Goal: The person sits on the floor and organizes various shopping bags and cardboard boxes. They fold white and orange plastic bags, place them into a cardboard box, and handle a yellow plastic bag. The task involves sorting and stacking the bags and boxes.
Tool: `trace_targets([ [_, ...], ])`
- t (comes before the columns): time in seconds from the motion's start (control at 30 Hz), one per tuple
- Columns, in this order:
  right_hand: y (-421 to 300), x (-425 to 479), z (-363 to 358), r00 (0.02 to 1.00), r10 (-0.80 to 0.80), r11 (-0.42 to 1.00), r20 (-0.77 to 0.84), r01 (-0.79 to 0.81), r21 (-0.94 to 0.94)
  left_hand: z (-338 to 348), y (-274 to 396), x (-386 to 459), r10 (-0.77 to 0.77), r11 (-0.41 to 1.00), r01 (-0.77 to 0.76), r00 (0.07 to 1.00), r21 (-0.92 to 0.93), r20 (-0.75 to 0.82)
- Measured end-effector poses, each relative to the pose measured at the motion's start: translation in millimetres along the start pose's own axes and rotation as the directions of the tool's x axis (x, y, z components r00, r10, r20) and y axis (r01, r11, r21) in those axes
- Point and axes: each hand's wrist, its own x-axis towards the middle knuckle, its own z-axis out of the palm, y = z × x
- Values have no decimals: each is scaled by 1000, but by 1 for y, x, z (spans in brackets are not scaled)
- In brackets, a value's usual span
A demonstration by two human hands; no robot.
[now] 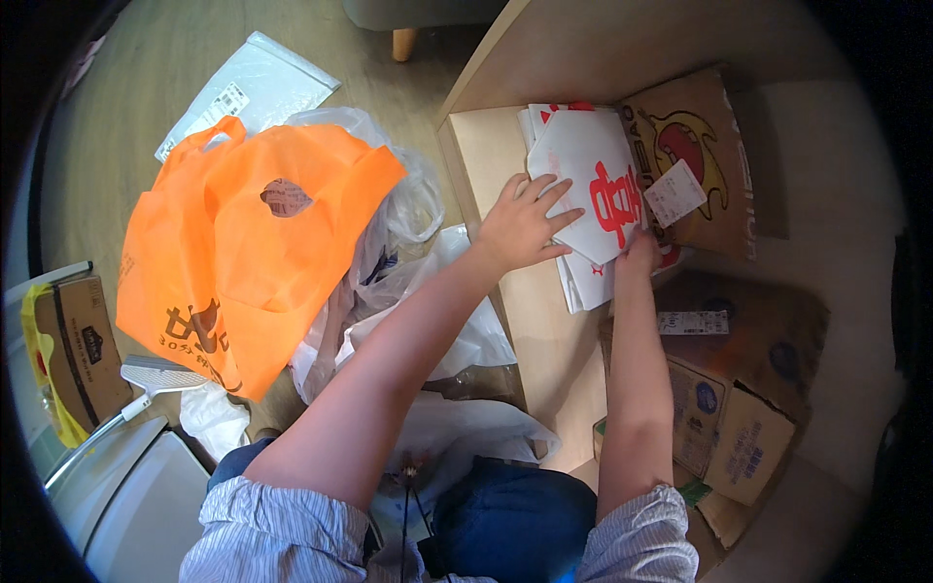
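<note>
Both hands are at a stack of folded white bags with red print (pixel 583 160), lying on a pale wooden board (pixel 536 306). My left hand (pixel 526 222) lies with spread fingers on the near left edge of the stack. At the right edge, my right hand (pixel 638 255) has its fingers partly hidden by the white material; its grip cannot be made out. Just beyond that hand stands a brown cardboard piece with a cartoon print (pixel 692 146) and a white label (pixel 675 193).
An orange bag (pixel 255 240) lies on crumpled clear plastic bags (pixel 466 342) at the left, with a grey mailer (pixel 270 80) behind it. Flattened cardboard boxes (pixel 751 437) fill the compartment at the lower right. A boxed carton (pixel 91 342) and a white fly swatter (pixel 157 377) are at far left.
</note>
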Motion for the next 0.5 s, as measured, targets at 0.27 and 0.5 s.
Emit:
trace_targets([
  [0.27, 7, 11, 15, 999, -18, 959, 31, 9, 282, 8, 3, 6, -22, 999, 23, 999, 49, -24],
  [0.5, 14, -46, 5, 986, -57, 993, 159, 39, 115, 8, 0, 3, -17, 997, 20, 999, 73, -45],
])
